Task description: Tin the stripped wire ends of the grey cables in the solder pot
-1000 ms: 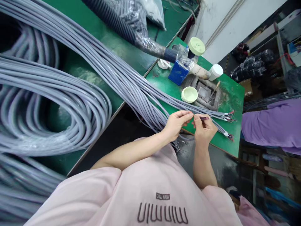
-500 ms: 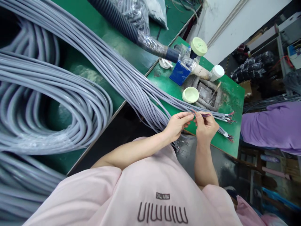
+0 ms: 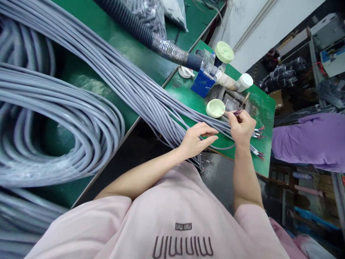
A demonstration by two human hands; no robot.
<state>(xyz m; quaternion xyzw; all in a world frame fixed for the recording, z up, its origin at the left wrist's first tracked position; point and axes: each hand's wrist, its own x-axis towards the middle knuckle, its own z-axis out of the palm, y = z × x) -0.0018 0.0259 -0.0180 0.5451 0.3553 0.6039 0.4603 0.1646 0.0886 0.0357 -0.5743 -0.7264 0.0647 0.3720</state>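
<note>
My right hand [image 3: 242, 126] is closed on the thin coloured wires [image 3: 237, 112] at a grey cable's end. Their tips point left, at the rim of an open pale-green tub [image 3: 215, 108]; whether they touch it I cannot tell. My left hand [image 3: 199, 138] holds nothing, its thumb and fingers apart, just over the bundle of grey cables [image 3: 159, 108]. Several other cable ends with bared wires [image 3: 259, 133] lie on the green table, right of my right hand. Behind it sits a grimy square metal tray [image 3: 232, 104], partly hidden by the hand.
A black flexible hose [image 3: 134, 27] runs to a blue box [image 3: 202, 82] at the table's back. A white jar [image 3: 245, 82] and a green-lidded jar [image 3: 224, 52] stand nearby. Coiled grey cables [image 3: 102, 111] fill the left. A person in a purple sleeve [image 3: 309, 140] is at right.
My right hand has moved up and away, carrying the wire ends to the tub's rim. My left hand has let go of the wires, drawn back left and opened.
</note>
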